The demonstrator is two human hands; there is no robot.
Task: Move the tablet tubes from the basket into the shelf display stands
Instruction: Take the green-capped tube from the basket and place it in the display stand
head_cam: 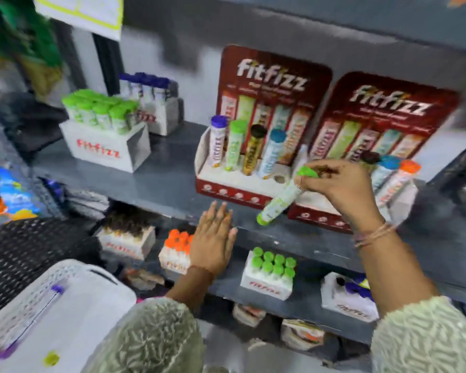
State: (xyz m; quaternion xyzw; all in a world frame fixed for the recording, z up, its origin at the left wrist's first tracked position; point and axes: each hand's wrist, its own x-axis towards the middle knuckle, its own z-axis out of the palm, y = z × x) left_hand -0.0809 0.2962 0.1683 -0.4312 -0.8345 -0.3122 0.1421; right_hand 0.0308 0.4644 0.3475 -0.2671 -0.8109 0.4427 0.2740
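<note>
My right hand [342, 189] grips a green-capped tablet tube [280, 197] by its cap end, the tube tilted down to the left in front of two red display stands. The left stand [226, 184] holds several upright tubes with purple, green, black and blue caps, and one round hole at its right end is free. The right stand [315, 216] holds tubes with dark, blue and orange caps at its right side. My left hand [213, 240] hovers flat, fingers apart, holding nothing, by the shelf's front edge. The white basket [65, 305] sits at the lower left with a purple-capped tube inside.
On the same grey shelf [159, 184], white boxes of green-capped tubes [102, 130] and purple-capped tubes [151, 103] stand at the left. The lower shelf carries boxes of orange-capped [175, 254] and green-capped tubes [269, 273]. A black mesh surface [24, 251] lies left.
</note>
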